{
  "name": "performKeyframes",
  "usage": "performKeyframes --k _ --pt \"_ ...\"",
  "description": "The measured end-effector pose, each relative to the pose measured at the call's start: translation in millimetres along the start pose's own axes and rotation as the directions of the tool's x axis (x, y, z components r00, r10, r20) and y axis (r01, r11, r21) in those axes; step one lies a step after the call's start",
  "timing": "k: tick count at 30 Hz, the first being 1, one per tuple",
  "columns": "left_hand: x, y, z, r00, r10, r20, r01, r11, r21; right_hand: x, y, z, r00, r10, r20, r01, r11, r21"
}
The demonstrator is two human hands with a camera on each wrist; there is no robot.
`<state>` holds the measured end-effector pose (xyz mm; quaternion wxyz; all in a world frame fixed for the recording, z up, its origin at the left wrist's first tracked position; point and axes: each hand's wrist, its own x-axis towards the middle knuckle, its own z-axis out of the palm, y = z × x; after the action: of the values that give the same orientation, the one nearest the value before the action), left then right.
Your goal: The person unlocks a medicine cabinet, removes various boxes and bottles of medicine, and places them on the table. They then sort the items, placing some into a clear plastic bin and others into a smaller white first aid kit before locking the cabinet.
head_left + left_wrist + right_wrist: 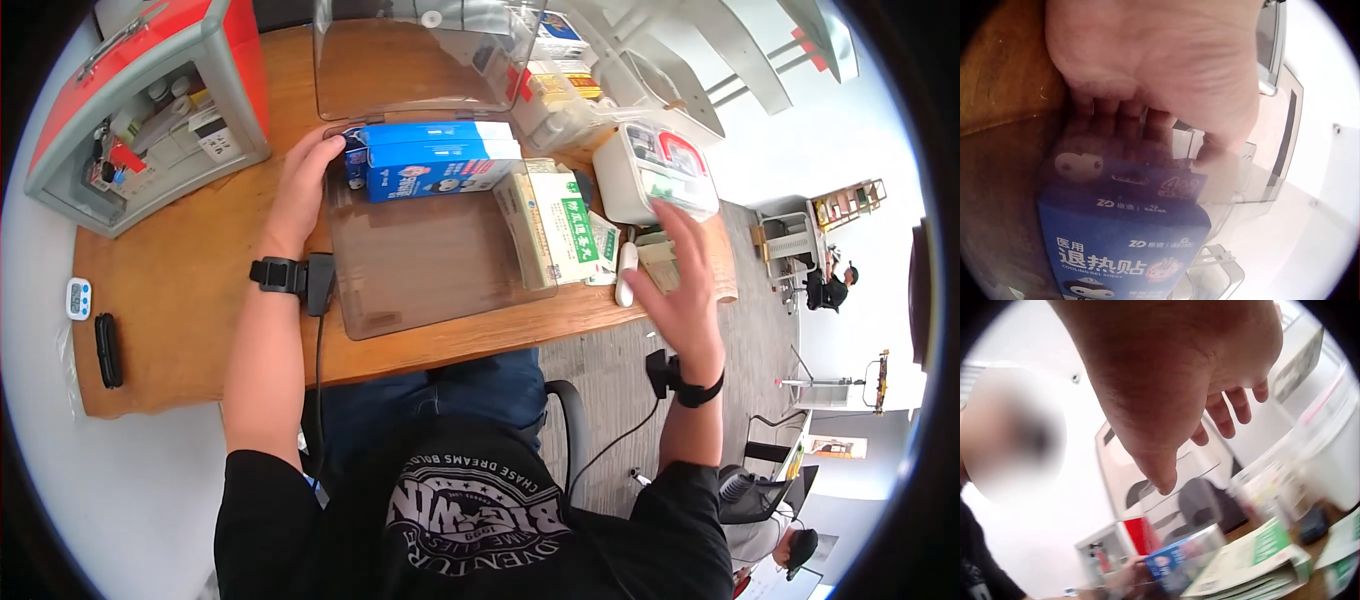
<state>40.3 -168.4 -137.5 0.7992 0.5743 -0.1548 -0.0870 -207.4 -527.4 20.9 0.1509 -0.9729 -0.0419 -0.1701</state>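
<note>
A smoky see-through box stands on the table with its lid raised. My left hand grips its left wall near the back corner; in the left wrist view the fingers of that hand show dimly through the plastic, beside blue cooling gel sheet boxes. Those blue boxes lie along the back of the container. White and green medicine boxes stand at its right side. My right hand hangs in the air right of them with spread fingers, holding nothing; the right wrist view shows the same hand.
A red and grey cabinet stands at the back left. At the back right are a clear bin with boxes and a white tub. A white thermometer-like object lies near the right front edge. Two people are in the background.
</note>
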Motion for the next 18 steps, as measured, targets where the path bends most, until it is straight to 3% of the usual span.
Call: performKeyframes --k 2,4,7,8,10,14,18 --pt "-1.4 5.3 3.3 1.0 0.004 0.01 -0.004 1.0 0.022 25.2 -36.2 17.0 0.994 -0.095 0.05 0.092 0.994 0.057" --pt "-2.9 7.4 4.0 1.0 0.01 0.011 -0.011 0.999 0.046 53.3 -57.2 39.8 0.946 -0.305 0.109 0.287 0.945 0.158" --pt "-0.6 3.8 1.1 1.0 0.027 0.005 -0.027 0.996 0.085 95.3 -74.1 79.1 0.909 -0.399 0.119 0.391 0.917 0.083" --pt "0.6 1.1 -1.1 1.0 0.026 -0.001 -0.026 0.995 0.097 107.2 -73.1 88.8 0.905 -0.411 0.112 0.403 0.911 0.085" --pt "-0.2 5.4 -1.0 1.0 0.013 0.018 -0.015 0.996 0.092 123.8 -72.1 107.0 0.885 -0.428 0.183 0.448 0.89 -0.086" --pt "0.1 6.9 0.9 1.0 0.012 0.016 -0.014 0.993 0.114 133.1 -82.6 110.3 0.883 -0.374 0.283 0.428 0.889 -0.162" --pt "3.4 3.6 -2.3 1.0 -0.004 0.027 0.001 0.994 0.107 134.1 -75.4 114.3 0.862 -0.319 0.394 0.386 0.917 -0.102"
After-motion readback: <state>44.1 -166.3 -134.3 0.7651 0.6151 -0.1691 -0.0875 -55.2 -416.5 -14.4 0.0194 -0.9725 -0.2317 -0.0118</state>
